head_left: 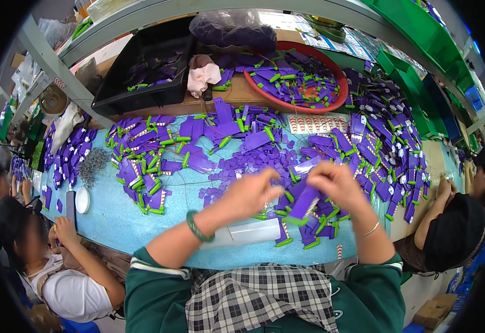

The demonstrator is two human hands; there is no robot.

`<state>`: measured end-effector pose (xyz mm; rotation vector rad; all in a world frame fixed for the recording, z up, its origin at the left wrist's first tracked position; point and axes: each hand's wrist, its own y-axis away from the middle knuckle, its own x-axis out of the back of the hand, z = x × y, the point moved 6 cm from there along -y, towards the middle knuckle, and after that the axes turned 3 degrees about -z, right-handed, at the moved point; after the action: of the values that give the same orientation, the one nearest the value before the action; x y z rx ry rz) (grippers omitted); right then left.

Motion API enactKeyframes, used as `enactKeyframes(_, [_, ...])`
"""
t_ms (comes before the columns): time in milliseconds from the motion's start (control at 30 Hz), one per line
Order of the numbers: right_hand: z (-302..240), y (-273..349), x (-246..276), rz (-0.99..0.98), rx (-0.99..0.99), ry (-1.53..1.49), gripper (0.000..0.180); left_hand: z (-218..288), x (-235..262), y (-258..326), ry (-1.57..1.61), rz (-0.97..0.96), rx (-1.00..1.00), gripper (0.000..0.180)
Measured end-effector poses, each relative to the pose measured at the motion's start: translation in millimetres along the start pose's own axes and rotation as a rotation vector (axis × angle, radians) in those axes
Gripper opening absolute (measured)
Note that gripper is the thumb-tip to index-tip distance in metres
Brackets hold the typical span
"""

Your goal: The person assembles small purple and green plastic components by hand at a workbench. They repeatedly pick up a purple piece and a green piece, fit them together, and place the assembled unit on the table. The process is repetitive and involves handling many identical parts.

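My right hand (337,186) is closed, fingertips pinched on a flat purple piece with a green edge (303,205), which hangs tilted below the fingers. To its left, my left hand (258,193) is raised over the table with fingers curled together; whatever they may hold is too small to make out. Beneath both hands lies a heap of small purple squares (253,158). More purple pieces with green ends (323,227) lie under and beside my right hand. A long white strip (245,233) rests on the blue table (120,216) near my left wrist.
Purple and green pieces (392,144) are heaped at right, others (142,150) at left. Behind stand a red basin (340,91) and a black tray (101,104). A sheet of stickers (317,123), a wire pile (93,165) and a white lid (82,200) lie around. Co-workers sit on both sides.
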<state>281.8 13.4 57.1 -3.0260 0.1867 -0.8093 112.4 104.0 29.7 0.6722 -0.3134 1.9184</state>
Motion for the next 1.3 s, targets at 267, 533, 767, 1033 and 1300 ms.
enactKeyframes(267, [-35.9,24.3,-17.5,0.107,0.324,0.75,0.025,-40.8,36.3,-67.0,-0.923,0.263,0.021,0.013])
enactKeyframes(533, [-35.0,50.6,-112.3,-0.139,0.355,0.725,0.031,1.3,80.1,2.4,-0.253,0.508,-0.151,0.013])
enactKeyframes(767, [-18.7,102.9,-73.7,0.003,0.319,0.391,0.02,-30.0,81.0,82.9,1.121,0.474,-0.207,0.026])
enactKeyframes(1033, [160.0,371.0,-48.8,-0.141,-0.806,-0.669,0.021,-103.9,20.3,120.7,1.361,0.495,0.185,0.027])
enactKeyframes(1300, [220.8,466.0,-96.0,-0.19,-1.111,0.658,0.045,-90.7,11.5,111.1,1.346,0.432,0.269,0.028])
